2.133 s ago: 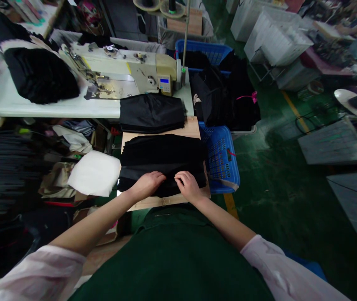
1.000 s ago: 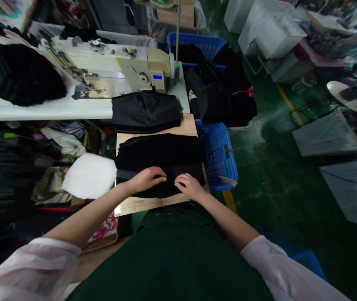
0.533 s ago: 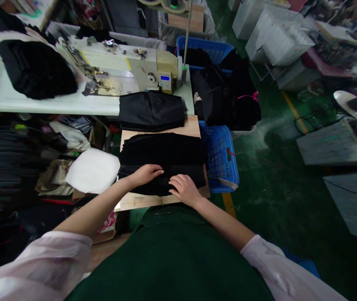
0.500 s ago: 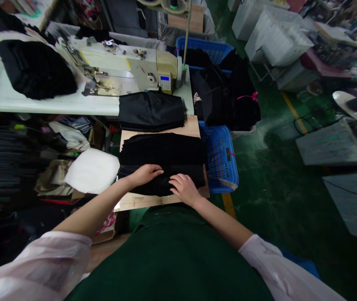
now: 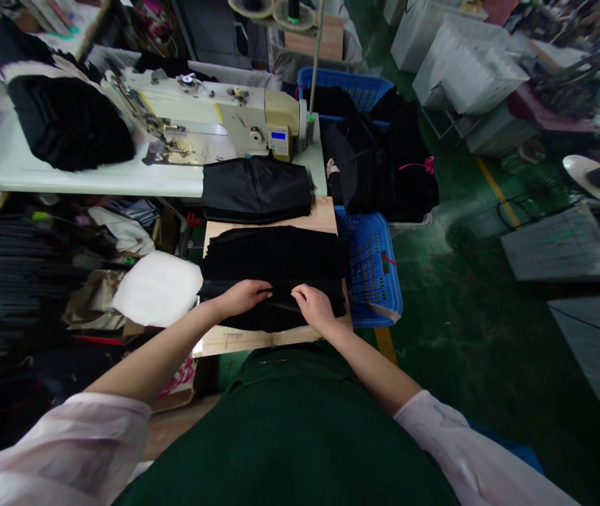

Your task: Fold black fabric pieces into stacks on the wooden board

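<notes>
A flat stack of black cloth (image 5: 273,258) lies on a light wooden board (image 5: 268,341). The top layer has a fold running across its near part. My left hand (image 5: 242,296) rests on this fold, fingers curled at its edge. My right hand (image 5: 313,307) sits a short way to the right, its fingertips on the same fold. Both forearms reach in from the bottom of the view, in pale pink sleeves. Behind the board, a folded black satin-like bundle (image 5: 256,190) lies on the edge of the white table.
A cream sewing machine (image 5: 210,116) stands on the white table (image 5: 15,176), left of a large black cloth pile (image 5: 68,123). Right of the board are a blue plastic crate (image 5: 371,270) and heaped black garments (image 5: 379,158). A white sheet (image 5: 157,288) lies left.
My right hand has moved forward and slightly right, from nearer the board's front edge onto the fold. My left hand has stayed almost in place on the cloth.
</notes>
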{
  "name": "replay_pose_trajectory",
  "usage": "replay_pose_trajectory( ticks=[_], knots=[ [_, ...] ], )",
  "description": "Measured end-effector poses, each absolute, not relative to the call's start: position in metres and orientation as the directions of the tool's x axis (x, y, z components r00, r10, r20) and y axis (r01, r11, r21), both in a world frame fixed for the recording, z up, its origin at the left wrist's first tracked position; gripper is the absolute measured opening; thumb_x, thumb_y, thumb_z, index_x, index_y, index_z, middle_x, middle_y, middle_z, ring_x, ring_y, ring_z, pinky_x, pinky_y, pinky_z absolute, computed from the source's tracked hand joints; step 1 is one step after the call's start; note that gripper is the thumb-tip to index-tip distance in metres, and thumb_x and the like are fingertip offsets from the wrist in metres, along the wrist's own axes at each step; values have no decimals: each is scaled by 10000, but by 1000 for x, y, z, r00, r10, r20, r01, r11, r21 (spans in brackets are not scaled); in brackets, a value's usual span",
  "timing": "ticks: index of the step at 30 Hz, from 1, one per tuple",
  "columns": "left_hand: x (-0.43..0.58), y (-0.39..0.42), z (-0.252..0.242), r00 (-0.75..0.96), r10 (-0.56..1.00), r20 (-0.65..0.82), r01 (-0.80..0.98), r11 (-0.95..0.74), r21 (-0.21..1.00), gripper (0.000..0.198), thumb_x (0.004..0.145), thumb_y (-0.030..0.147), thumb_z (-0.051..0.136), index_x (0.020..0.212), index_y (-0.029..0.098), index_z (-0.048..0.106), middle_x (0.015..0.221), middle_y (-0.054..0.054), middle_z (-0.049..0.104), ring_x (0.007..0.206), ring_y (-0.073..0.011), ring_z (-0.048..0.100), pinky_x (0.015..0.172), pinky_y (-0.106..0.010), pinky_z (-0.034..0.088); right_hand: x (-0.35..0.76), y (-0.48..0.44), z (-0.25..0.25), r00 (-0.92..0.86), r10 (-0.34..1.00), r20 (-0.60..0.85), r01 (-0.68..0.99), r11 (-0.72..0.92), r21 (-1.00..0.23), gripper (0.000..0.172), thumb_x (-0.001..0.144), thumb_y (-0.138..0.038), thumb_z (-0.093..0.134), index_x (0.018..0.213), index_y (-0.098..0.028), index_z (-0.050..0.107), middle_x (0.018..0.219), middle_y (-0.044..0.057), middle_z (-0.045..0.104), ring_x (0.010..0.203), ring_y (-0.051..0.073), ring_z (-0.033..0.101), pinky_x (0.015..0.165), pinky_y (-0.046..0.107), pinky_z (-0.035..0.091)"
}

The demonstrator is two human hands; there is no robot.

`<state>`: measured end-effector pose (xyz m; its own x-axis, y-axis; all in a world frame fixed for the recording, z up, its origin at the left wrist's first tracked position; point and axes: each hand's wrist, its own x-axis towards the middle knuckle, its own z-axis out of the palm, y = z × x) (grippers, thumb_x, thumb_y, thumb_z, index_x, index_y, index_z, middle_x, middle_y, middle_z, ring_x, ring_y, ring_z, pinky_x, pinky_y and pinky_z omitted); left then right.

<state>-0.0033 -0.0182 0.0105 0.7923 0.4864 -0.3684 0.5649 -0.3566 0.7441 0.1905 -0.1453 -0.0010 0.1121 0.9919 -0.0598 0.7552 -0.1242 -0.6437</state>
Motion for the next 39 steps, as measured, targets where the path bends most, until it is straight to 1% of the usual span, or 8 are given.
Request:
replay_pose_trajectory(
  ticks=[3, 6, 15, 22, 30, 32, 35, 39],
  knots=[
    [-2, -15, 3, 786, 514, -345, 564, -367, 739, 329, 871, 404, 456, 961, 181, 680, 916, -46, 711, 831, -196, 641, 791, -266, 465, 188, -153, 2, 0, 993, 118, 805, 70, -589, 239, 985, -230, 405, 1033, -196, 637, 1025, 85, 673, 986, 202, 595, 883, 354, 434],
    [0, -14, 4, 785, 520, -337, 576, -412, 707, 333, 892, 394, 445, 1005, 175, 671, 978, -62, 714, 885, -208, 653, 820, -274, 472, 183, -159, 3, -225, 964, 138, 794, 264, -547, 233, 978, -237, 427, 1044, -177, 643, 1049, 95, 660, 1001, 202, 577, 885, 346, 444],
    [9, 5, 59, 954, 298, -41, 287, -862, 418, 319, 925, 210, 413, 1179, 200, 606, 1054, -88, 687, 883, -210, 642, 839, -349, 478, 177, -163, -15, -158, 984, -76, 873, 103, -476, 239, 926, -269, 561, 1148, -209, 623, 1140, 73, 655, 1049, 227, 577, 857, 366, 496],
    [38, 66, 32, 724, 687, 64, 628, -695, 349, 107, 849, 254, 564, 857, 165, 624, 991, -115, 597, 952, -264, 582, 851, -397, 479, 174, -162, -23, -150, 989, -5, 852, 127, -508, 194, 916, -248, 573, 1088, -192, 644, 1058, 61, 676, 987, 211, 587, 846, 343, 495],
    [31, 79, 4, 668, 742, 59, 629, -606, 487, 165, 798, 312, 640, 795, 189, 530, 875, -60, 574, 857, -233, 562, 802, -367, 466, 184, -127, 6, -142, 990, 5, 858, 126, -497, 270, 916, -417, 568, 800, -198, 677, 814, 41, 696, 803, 185, 629, 771, 310, 481],
    [29, 77, 4, 649, 756, 81, 626, -592, 508, 173, 797, 318, 642, 794, 191, 523, 867, -57, 576, 851, -232, 560, 800, -368, 467, 193, -95, 23, -91, 990, 108, 863, 132, -488, 240, 919, -415, 562, 923, -201, 671, 923, 62, 698, 897, 196, 622, 852, 338, 462],
    [29, 65, 10, 614, 784, 90, 627, -554, 547, 113, 810, 278, 615, 825, 191, 545, 875, -72, 592, 888, -252, 569, 819, -391, 471, 208, -37, 37, -66, 984, 165, 868, 139, -477, 567, 791, -434, 713, 1272, -195, 530, 1273, 121, 582, 1198, 253, 506, 1016, 416, 392],
    [28, 18, 20, 499, 856, 136, 526, -424, 737, 191, 823, 195, 562, 1006, 211, 613, 1185, -131, 579, 1213, -314, 474, 1039, -489, 369, 228, 29, 23, -149, 976, -159, 863, 50, -502, 1056, 560, -554, 830, 1424, -156, 373, 1476, 193, 367, 1390, 343, 289, 1125, 515, 253]
  ],
)
